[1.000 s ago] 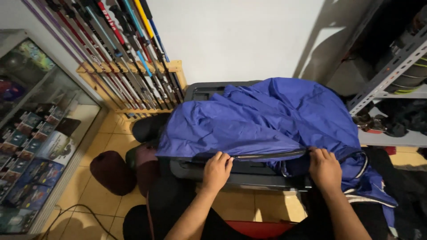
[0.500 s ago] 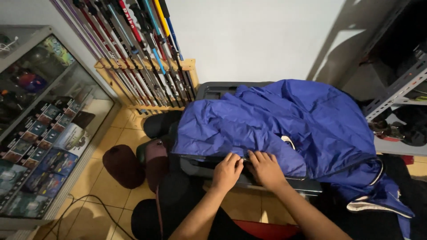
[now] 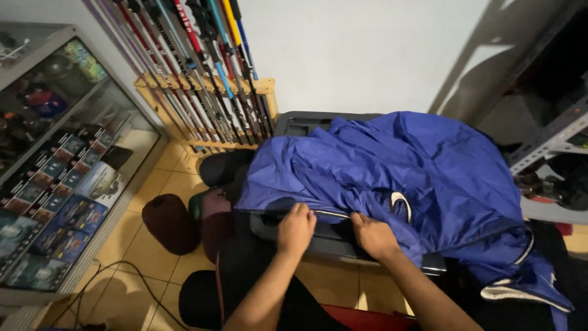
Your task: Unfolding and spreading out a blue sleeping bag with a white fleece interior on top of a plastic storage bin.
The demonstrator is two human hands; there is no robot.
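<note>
Head view:
Jacket: blue jacket [image 3: 416, 178] spread over a dark table [image 3: 306, 125], hem along its near edge.
Left hand [image 3: 296, 228]: pinching the hem.
Right hand [image 3: 375, 236]: just beside, gripping the hem.
Behind: rack of poles [image 3: 208, 79].

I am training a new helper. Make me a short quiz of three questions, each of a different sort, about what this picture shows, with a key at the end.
1. True or false: both hands rest on the near hem of the blue jacket.
2. Multiple choice: what does the jacket lie on? A) a dark plastic table B) a glass cabinet C) the tiled floor
3. Fill in: the wooden rack against the wall holds many long ____.

Key
1. True. The left hand and the right hand both grip the hem, close together.
2. A.
3. Shafts, which are thin and coloured; what they belong to I cannot tell.
</note>
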